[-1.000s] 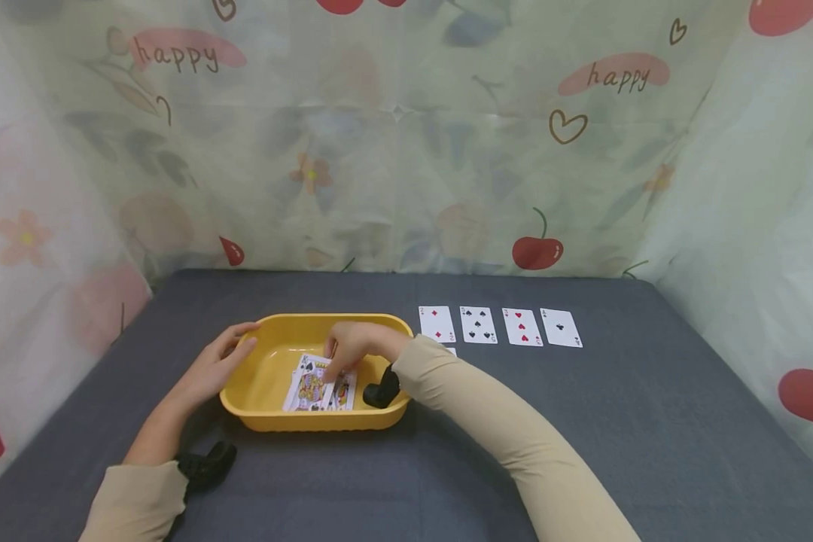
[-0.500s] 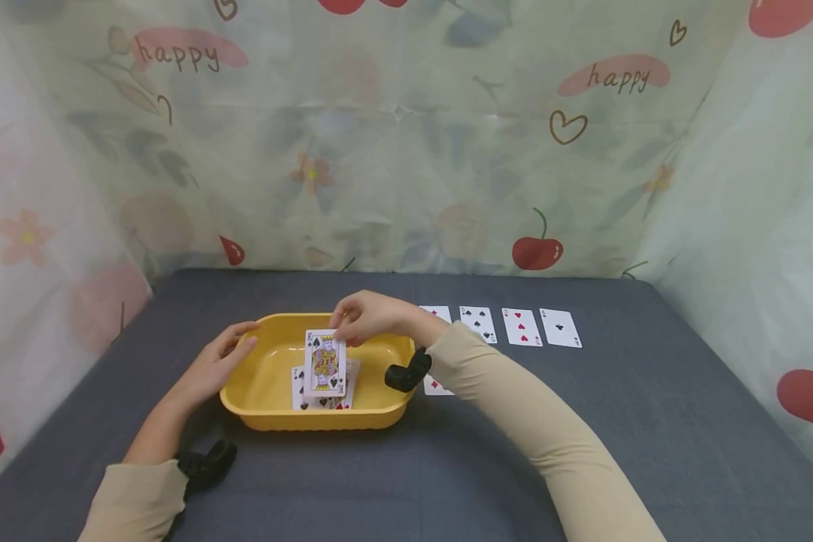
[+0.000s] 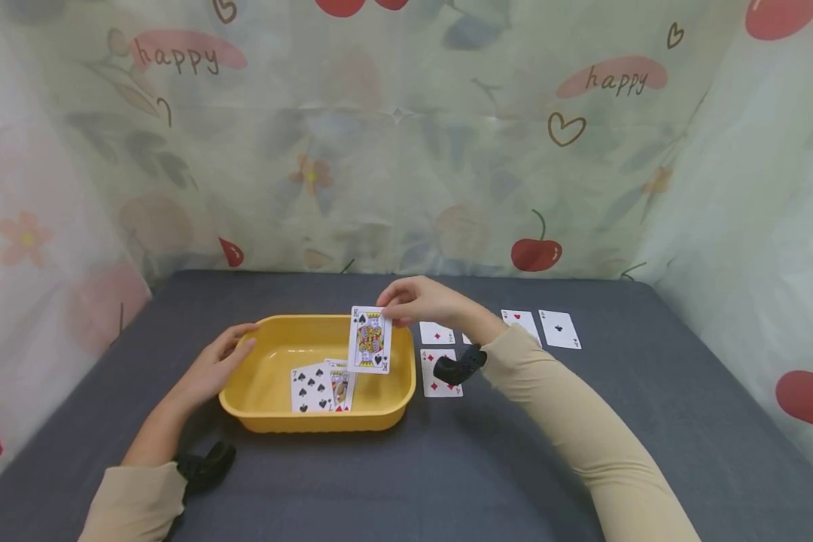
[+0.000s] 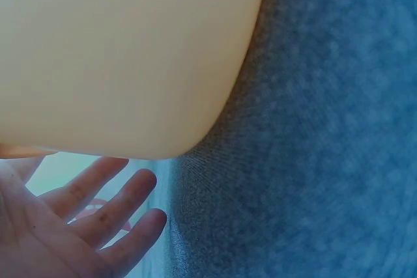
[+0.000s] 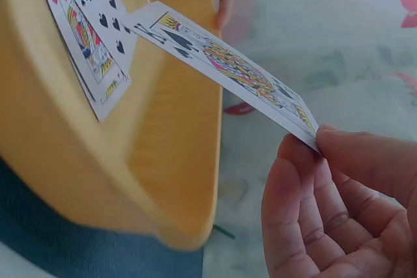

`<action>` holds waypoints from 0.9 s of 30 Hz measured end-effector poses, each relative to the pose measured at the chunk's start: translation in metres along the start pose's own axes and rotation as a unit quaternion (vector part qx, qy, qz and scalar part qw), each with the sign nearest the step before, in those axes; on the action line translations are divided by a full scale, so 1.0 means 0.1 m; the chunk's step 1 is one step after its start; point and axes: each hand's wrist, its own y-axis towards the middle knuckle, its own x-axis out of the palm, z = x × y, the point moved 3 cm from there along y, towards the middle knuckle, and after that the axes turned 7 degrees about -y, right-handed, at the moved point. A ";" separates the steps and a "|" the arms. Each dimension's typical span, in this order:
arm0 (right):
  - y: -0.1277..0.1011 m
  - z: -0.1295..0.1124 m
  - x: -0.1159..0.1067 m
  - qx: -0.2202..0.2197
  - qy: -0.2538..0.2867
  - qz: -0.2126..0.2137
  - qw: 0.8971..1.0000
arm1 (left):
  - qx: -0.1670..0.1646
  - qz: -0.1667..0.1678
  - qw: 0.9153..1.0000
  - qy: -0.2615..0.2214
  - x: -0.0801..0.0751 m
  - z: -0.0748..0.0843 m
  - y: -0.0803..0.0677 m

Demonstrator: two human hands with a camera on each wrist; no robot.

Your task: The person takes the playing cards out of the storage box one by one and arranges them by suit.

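Note:
My right hand [image 3: 423,301] pinches a king of spades [image 3: 370,339] by its top corner between thumb and fingers. The card hangs face up over the right part of the yellow tray [image 3: 318,423]. On the tray's floor lie a seven of spades [image 3: 310,388] and, partly under it, a king of hearts [image 5: 81,37]. My left hand [image 3: 217,361] rests at the tray's far left corner, thumb at the rim. In the left wrist view its fingers [image 4: 117,216] are straight and spread beside the tray's outer wall.
Right of the tray, a two of diamonds [image 3: 436,333], a three of hearts [image 3: 518,320] and an ace of clubs [image 3: 559,330] lie in a row; my right forearm hides another. A four of diamonds [image 3: 433,385] lies in front. Patterned curtains [image 3: 393,188] surround the dark tablecloth [image 3: 352,482].
My right hand has lifted the king of spades off the cards in the tray and carried it up and right. The seven of spades is now uncovered. My left hand has stayed put.

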 end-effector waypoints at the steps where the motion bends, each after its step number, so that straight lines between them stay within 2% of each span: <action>1: -0.03 0.03 -0.04 0.002 0.006 0.005 1.000 | 0.000 -0.001 1.000 -0.001 0.00 0.00 0.00; 6: -0.16 0.18 -0.20 0.018 0.024 0.029 0.999 | -0.001 -0.001 1.000 -0.002 0.00 0.00 0.00; 14: -0.39 0.47 -0.42 0.069 0.030 0.068 0.995 | -0.003 -0.002 1.000 -0.003 0.00 0.01 -0.01; 22: -0.61 0.84 -0.60 0.077 0.044 0.099 0.991 | -0.003 0.001 1.000 -0.003 0.00 0.01 -0.01; 27: -0.74 1.07 -0.67 0.104 0.034 0.114 0.987 | -0.001 0.002 1.000 -0.001 0.00 0.02 -0.01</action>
